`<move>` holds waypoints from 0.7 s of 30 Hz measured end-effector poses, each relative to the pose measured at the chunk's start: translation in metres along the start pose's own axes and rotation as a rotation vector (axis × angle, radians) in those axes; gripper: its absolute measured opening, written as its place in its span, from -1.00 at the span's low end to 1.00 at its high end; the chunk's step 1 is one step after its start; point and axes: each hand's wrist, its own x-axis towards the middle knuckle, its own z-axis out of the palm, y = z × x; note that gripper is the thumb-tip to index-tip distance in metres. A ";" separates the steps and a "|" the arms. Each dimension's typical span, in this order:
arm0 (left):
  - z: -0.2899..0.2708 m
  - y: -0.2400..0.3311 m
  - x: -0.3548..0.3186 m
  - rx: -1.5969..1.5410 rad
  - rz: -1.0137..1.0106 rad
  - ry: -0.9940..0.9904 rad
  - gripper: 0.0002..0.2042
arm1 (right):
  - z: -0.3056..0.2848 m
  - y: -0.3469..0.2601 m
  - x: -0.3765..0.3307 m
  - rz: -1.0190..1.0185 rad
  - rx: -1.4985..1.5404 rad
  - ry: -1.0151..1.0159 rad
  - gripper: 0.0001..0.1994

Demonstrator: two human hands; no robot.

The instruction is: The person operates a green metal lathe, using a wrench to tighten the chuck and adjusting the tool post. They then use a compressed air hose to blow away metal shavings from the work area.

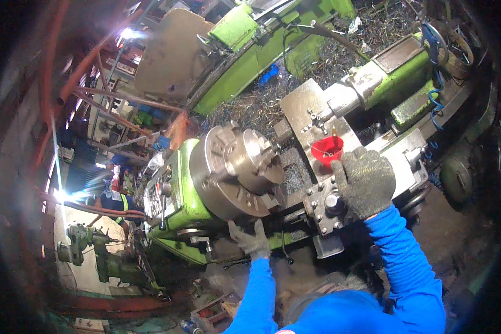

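My left hand (251,239), in a grey glove, is below the large round lathe chuck (222,172), fingers apart and tips at its lower edge. A smaller stepped chuck (258,161) with jaws sits on the face of the large one. My right hand (367,182), in a dark grey knit glove, is over the bolted tool post (322,207), fingers spread. One fingertip overlaps the rim of a red plastic cup (320,149) on the carriage, with a thin stick standing in it. Whether that finger presses on the cup is unclear.
A green tailstock (398,64) stands at the upper right, with a coiled blue hose (435,103). Metal shavings (239,106) pile behind the lathe. The green headstock (179,195) has levers at left. Another person (114,201) is in the left background.
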 end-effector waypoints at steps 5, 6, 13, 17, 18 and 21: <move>-0.029 0.051 0.055 0.140 0.102 0.046 -0.22 | -0.004 0.003 0.000 0.018 -0.006 0.001 -0.77; -0.033 0.058 0.076 0.164 0.137 0.082 -0.24 | -0.003 0.002 -0.001 -0.003 0.016 0.013 -0.77; -0.031 0.090 0.218 0.174 0.322 0.153 -0.26 | -0.001 0.008 -0.001 -0.051 0.014 0.052 -0.77; -0.027 0.069 0.269 0.222 0.336 0.035 -0.28 | 0.003 0.010 -0.001 -0.098 0.009 0.021 -0.77; -0.028 0.096 0.264 0.267 0.254 -0.025 -0.28 | 0.001 0.010 0.000 -0.065 -0.006 0.012 -0.77; -0.019 0.100 0.246 0.215 0.115 -0.131 -0.06 | 0.001 0.009 -0.001 -0.076 -0.012 0.030 -0.75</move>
